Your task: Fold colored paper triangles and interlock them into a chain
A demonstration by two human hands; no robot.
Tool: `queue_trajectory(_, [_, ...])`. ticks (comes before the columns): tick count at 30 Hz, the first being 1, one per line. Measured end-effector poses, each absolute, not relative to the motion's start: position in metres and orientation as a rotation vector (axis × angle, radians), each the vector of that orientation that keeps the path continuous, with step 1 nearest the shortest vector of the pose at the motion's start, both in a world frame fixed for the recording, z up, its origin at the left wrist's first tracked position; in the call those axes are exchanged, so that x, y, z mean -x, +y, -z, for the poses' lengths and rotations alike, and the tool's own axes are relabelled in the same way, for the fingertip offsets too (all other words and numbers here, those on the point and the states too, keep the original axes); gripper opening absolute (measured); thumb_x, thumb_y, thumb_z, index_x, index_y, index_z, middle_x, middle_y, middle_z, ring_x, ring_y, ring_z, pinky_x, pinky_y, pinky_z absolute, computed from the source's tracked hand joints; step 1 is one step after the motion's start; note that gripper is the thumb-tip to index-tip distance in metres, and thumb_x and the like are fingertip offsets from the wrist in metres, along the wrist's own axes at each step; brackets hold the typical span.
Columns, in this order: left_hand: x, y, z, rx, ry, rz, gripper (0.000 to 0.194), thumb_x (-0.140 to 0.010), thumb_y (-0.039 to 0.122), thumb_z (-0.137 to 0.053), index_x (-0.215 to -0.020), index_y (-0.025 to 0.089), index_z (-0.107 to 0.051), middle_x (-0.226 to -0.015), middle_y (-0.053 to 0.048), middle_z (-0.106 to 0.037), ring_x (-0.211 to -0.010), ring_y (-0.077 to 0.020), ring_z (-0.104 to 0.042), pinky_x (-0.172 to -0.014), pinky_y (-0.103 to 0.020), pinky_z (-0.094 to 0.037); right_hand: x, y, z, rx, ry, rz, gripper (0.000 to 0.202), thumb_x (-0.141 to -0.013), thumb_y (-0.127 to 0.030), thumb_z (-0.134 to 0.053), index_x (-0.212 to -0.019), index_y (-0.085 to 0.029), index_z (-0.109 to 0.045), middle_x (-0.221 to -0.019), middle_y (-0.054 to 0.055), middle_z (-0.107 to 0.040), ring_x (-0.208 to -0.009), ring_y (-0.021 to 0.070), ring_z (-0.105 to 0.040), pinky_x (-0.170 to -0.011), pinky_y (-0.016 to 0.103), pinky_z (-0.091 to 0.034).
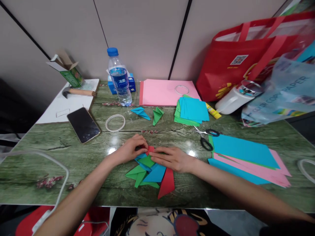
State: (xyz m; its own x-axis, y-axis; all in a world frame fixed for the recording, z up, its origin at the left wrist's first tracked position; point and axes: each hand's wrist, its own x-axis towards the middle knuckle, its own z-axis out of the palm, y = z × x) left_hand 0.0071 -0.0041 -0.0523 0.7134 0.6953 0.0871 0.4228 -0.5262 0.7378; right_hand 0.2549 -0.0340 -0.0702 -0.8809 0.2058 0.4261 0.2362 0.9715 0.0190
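Patterned shirt (157, 226) shows nearest, below the table's edge (98, 201). Leftmost, a phone (83, 125) lies flat, then a white ring (114, 130). The left hand (131, 147) seems to pinch a small red piece (150, 149) at the far end of the folded papers (155, 173), between the hands. The right hand (176, 159) rests its fingers over them; whether it grips cannot be told. Uneven pressure could skew or loosen the folds; a careless right-arm sweep could knock the scissors (202, 132) or sheets (243, 149).
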Motion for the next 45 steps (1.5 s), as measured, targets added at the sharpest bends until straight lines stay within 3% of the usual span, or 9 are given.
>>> queue_trajectory(7, [-0.010,-0.006,0.055,-2.184,0.917,-0.513,0.009,-0.082,0.024,-0.062,-0.078,0.016,-0.061,-0.081,-0.003,-0.059,-0.084,-0.0168,-0.051,-0.076,-0.029,-0.041,-0.255,-0.033,0.071,0.322,-2.733,0.030,0.035,-0.095,-0.012,-0.035,-0.124,-0.013,-0.054,-0.130,0.009,-0.057,-0.128,0.0172,-0.042,-0.090,0.031,-0.050])
queue_trajectory(14, [-0.013,-0.006,0.059,-2.210,1.001,-0.487,0.012,-0.082,0.017,-0.058,-0.073,0.017,-0.066,-0.086,-0.001,-0.048,-0.081,-0.0139,-0.052,-0.073,-0.026,-0.041,-0.253,-0.034,0.070,0.313,-2.708,0.020,0.033,-0.094,-0.011,-0.036,-0.121,-0.012,-0.056,-0.126,0.008,-0.060,-0.123,0.0192,-0.047,-0.085,0.031,-0.052])
queue_trajectory(21, [-0.016,-0.005,0.055,-2.260,1.006,-0.440,0.014,-0.082,0.013,-0.056,-0.072,0.016,-0.066,-0.084,-0.003,-0.051,-0.081,-0.0152,-0.051,-0.074,-0.027,-0.041,-0.253,-0.034,0.073,0.350,-2.735,0.019,0.035,-0.097,-0.013,-0.032,-0.122,-0.016,-0.057,-0.127,0.005,-0.059,-0.121,0.0179,-0.048,-0.088,0.032,-0.050])
queue_trajectory(27, [-0.002,0.003,0.050,-2.168,0.823,-0.377,0.012,-0.082,0.014,-0.059,-0.086,0.018,-0.070,-0.093,-0.004,-0.054,-0.087,-0.0153,-0.054,-0.080,-0.027,-0.043,-0.250,-0.037,0.076,0.557,-2.578,-0.305,0.033,-0.097,-0.021,-0.037,-0.125,-0.019,-0.055,-0.115,0.006,-0.066,-0.112,0.0175,-0.052,-0.089,0.034,-0.047])
queue_trajectory(35, [0.000,0.006,0.048,-2.211,0.785,-0.400,0.016,-0.085,0.018,-0.055,-0.087,0.019,-0.071,-0.091,-0.004,-0.057,-0.086,-0.0150,-0.056,-0.079,-0.026,-0.043,-0.238,-0.045,0.079,0.838,-2.119,-0.771,0.033,-0.088,-0.026,-0.055,-0.120,-0.022,-0.061,-0.093,0.008,-0.065,-0.090,0.0184,-0.059,-0.073,0.030,-0.051])
queue_trajectory(42, [-0.003,0.008,0.045,-2.247,0.770,-0.416,0.014,-0.085,0.017,-0.053,-0.081,0.016,-0.066,-0.085,-0.005,-0.061,-0.081,-0.0149,-0.057,-0.076,-0.026,-0.044,-0.235,-0.053,0.072,1.119,-1.864,-0.950,0.030,-0.078,-0.026,-0.063,-0.108,-0.023,-0.067,-0.091,0.007,-0.070,-0.081,0.0217,-0.066,-0.073,0.034,-0.053])
queue_trajectory(45, [-0.007,0.009,0.046,-2.223,0.862,-0.455,0.011,-0.083,0.017,-0.054,-0.087,0.016,-0.064,-0.081,-0.003,-0.062,-0.078,-0.0150,-0.057,-0.073,-0.026,-0.044,-0.233,-0.058,0.062,1.188,-1.817,-1.031,0.025,-0.076,-0.025,-0.063,-0.101,-0.023,-0.069,-0.093,0.005,-0.072,-0.085,0.0250,-0.066,-0.076,0.037,-0.053])
